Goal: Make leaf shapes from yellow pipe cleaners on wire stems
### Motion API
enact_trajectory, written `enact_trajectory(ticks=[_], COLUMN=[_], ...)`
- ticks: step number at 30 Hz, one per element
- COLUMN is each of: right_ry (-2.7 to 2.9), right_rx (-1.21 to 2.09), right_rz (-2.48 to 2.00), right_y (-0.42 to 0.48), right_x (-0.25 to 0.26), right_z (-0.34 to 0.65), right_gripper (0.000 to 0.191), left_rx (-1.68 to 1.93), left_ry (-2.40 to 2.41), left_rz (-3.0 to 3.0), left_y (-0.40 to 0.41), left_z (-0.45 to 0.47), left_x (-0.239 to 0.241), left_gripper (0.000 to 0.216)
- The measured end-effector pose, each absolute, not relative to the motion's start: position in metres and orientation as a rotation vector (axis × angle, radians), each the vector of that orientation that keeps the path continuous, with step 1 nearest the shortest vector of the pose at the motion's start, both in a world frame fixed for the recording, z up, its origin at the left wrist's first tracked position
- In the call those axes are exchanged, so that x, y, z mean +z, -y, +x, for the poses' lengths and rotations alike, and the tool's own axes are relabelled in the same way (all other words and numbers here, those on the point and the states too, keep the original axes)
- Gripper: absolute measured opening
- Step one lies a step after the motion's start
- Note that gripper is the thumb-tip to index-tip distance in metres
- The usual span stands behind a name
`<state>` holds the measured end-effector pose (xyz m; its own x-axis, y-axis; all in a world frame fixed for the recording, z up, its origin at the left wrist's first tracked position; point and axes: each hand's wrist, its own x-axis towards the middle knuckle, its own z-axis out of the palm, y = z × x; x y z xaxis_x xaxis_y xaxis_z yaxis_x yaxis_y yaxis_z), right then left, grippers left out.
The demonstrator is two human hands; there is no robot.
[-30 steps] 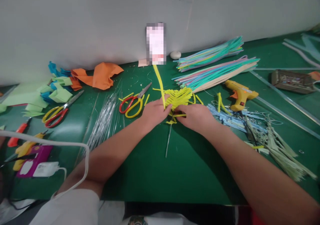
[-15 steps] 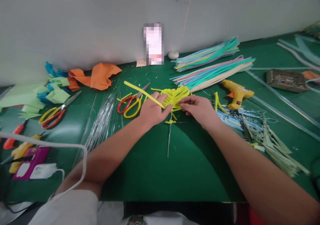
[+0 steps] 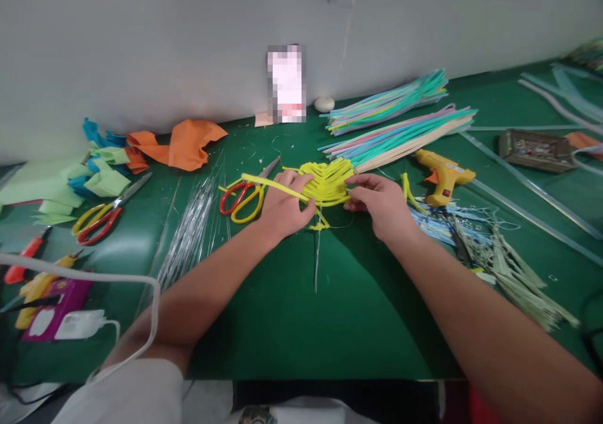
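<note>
A yellow pipe-cleaner weave (image 3: 327,182) shaped like a leaf lies on the green table (image 3: 292,323), with a thin wire stem (image 3: 317,260) running toward me. My left hand (image 3: 282,207) pinches the weave's left side, where a loose yellow strand (image 3: 268,183) sticks out to the left. My right hand (image 3: 381,204) grips the weave's right edge with curled fingers.
Red-and-yellow scissors (image 3: 242,196) lie just left of my left hand, a second pair (image 3: 106,212) farther left. A yellow glue gun (image 3: 443,176) and pastel pipe-cleaner bundles (image 3: 400,136) sit to the right. Silver wires (image 3: 191,232), paper scraps (image 3: 188,141) and a charger (image 3: 80,323) are nearby.
The loose yellow strand swung from pointing up and away to lying flat toward the left. My right hand moved from the weave's base up to its right edge.
</note>
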<state>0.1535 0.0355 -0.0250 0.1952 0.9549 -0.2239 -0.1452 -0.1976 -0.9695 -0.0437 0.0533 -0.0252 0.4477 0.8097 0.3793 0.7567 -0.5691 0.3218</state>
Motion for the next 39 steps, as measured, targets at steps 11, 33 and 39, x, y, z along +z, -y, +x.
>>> enact_trajectory(ticks=[11, 33, 39], right_ry=[0.918, 1.421, 1.320], right_rx=[1.169, 0.605, 0.667], right_rz=[-1.210, -1.025, -0.989], right_y=[-0.031, -0.007, -0.007], right_x=[-0.020, -0.021, -0.020], right_z=[0.152, 0.136, 0.133], right_gripper=[0.013, 0.017, 0.016], left_rx=[0.652, 0.328, 0.152], left_ry=[-1.010, -1.416, -1.531], left_rz=[2.548, 2.282, 2.236], left_y=[-0.057, -0.053, -0.050], left_z=[-0.043, -0.024, -0.014], left_x=[-0.030, -0.024, -0.011], left_gripper=[0.024, 0.023, 0.028])
